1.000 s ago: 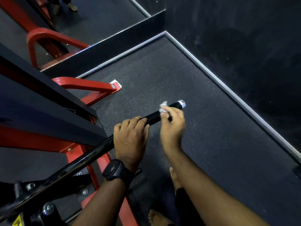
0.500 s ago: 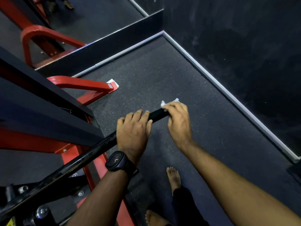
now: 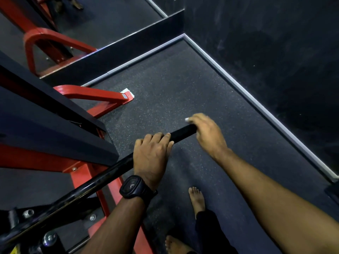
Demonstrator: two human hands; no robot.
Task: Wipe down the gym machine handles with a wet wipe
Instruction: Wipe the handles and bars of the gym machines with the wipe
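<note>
- I judge the job partly done at best: the wipe (image 3: 187,119) sits at the outer end of the handle (image 3: 181,133), and whether the bare black stretch between the hands is clean I cannot tell (it shows no wet sheen to go by).
- The part under my left hand (image 3: 152,153) is covered, so I reckon it is left to do. The machine's other handles are out of view.
- Left hand: fingers clenched over the bar (image 3: 91,182) from above where it meets the handle, wrist straight, steadying it.
- Right hand (image 3: 207,132): blurred, forearm reaching in from the lower right, palm down over the handle's end. It is grasping the wipe, with one white corner poking out past the fingertips.
- The handle hangs above the floor (image 3: 183,79), clear of the red frame (image 3: 91,92).
</note>
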